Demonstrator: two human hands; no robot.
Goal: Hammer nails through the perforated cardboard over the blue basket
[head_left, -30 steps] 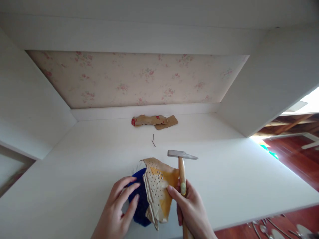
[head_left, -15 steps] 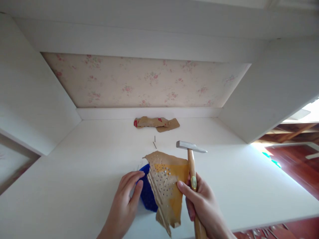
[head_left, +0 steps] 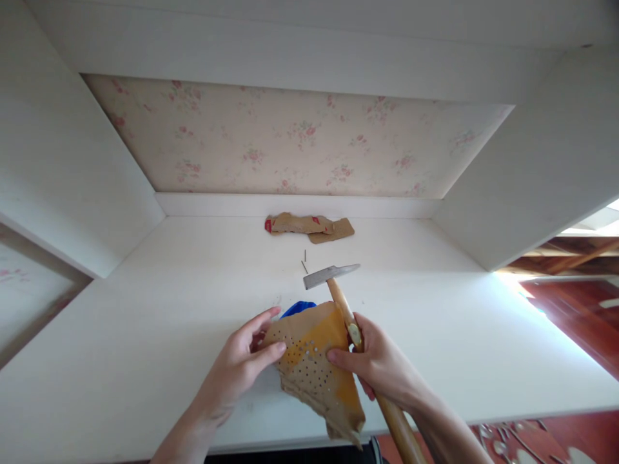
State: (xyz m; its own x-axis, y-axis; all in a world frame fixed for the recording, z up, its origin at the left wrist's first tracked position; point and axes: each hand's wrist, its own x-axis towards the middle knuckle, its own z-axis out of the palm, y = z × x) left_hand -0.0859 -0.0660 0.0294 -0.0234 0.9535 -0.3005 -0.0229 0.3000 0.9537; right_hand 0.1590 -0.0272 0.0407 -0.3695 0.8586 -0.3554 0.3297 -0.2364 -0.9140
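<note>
A torn piece of cardboard (head_left: 314,370), brown with orange patches and dotted with many small holes, is held up between my hands. My left hand (head_left: 242,357) pinches its left edge, thumb on top. Gripping the right edge with its thumb, my right hand (head_left: 374,361) also holds a hammer (head_left: 341,299) with a wooden handle and grey metal head; the head points away from me. Behind the cardboard, a blue object (head_left: 298,308) shows only at its top edge; most of it is hidden. Two nails (head_left: 304,261) lie on the white surface beyond the hammer head.
Another torn cardboard strip (head_left: 302,224) with red marks lies against the back ledge. White panels (head_left: 522,161) rise on both sides of the white surface (head_left: 193,309). Several metal utensils (head_left: 507,441) lie on the reddish floor, lower right.
My left hand has closed on the cardboard's left edge. The cardboard has turned anticlockwise and covers more of the blue object. The hammer head has swung left.
</note>
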